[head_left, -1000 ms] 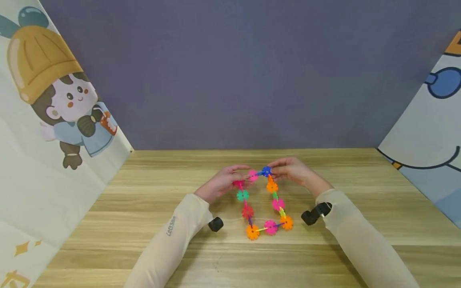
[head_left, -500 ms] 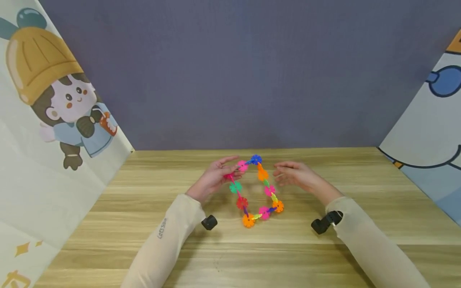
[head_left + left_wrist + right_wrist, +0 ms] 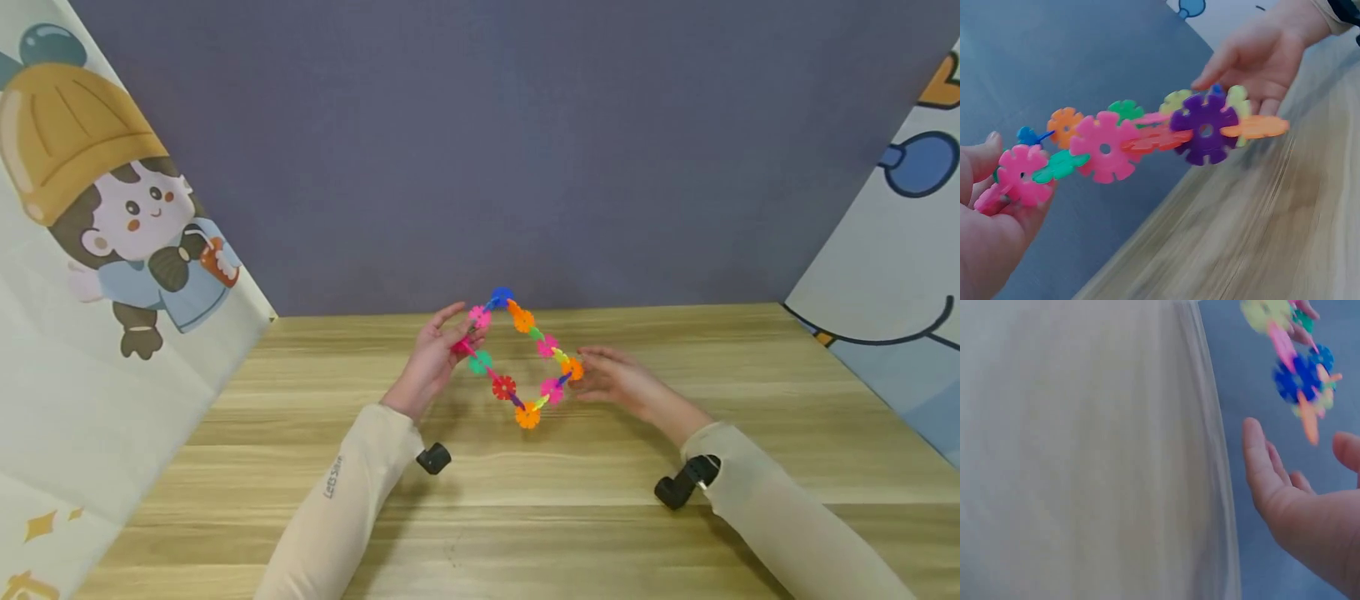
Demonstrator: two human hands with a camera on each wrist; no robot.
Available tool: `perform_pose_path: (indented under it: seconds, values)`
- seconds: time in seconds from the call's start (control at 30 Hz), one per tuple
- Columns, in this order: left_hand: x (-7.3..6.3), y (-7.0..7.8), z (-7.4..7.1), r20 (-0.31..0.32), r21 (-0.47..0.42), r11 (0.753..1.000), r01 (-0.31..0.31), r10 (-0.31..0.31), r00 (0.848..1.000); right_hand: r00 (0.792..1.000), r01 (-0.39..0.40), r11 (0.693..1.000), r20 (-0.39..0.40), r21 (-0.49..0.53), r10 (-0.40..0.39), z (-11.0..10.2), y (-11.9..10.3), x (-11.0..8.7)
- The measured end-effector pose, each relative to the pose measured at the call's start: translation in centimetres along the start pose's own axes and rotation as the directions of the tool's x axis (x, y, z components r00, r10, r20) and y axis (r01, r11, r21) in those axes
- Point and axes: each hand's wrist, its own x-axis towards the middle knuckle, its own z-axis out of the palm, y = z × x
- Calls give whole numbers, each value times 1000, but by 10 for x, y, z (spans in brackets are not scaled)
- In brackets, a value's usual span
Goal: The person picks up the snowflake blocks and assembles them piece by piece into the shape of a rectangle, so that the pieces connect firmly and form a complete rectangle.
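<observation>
A closed loop of notched plastic snowflake discs (image 3: 504, 387), linked edge to edge in pink, green, red, purple, orange, yellow and blue, hangs in the air above the table. My left hand (image 3: 435, 358) pinches a pink disc (image 3: 1024, 175) at the loop's left corner between thumb and fingers. At the opposite corner is an orange disc (image 3: 572, 369), with my right hand (image 3: 626, 383) close beside it. In the right wrist view the fingers (image 3: 1263, 465) are spread and relaxed, apart from the orange disc.
The wooden table (image 3: 480, 517) stretches below both arms and ends at a grey-blue wall panel (image 3: 495, 150). Printed cartoon panels stand at the left (image 3: 45, 350) and right (image 3: 885, 250). Each wrist wears a black camera mount.
My right hand has let go of the blue disc at the top and moved down toward the orange corner. My left hand has raised and turned the loop, carrying it leftward and away.
</observation>
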Motion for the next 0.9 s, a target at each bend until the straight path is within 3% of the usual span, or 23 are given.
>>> perform_pose_path:
  seconds: [0.2,0.37,0.5,0.67,0.9]
  values:
    - [1,-1,5,-87,-77,995,-64,58,995,999,-49,982,19,181,47,17,5,0]
    - [1,-5,8,-133,-114,987,-114,99,986,1000,-9,976,7,217,8,29,9,2]
    - [1,-7,9,-148,-117,985,-125,107,983,998,37,975,-49,220,-27,33,11,5]
    - [-1,-9,7,-149,-51,993,-103,94,984,989,86,978,-133,188,-62,31,7,7]
    - [-4,-12,3,-130,119,991,-54,70,989,982,74,990,-180,123,-51,20,0,7]
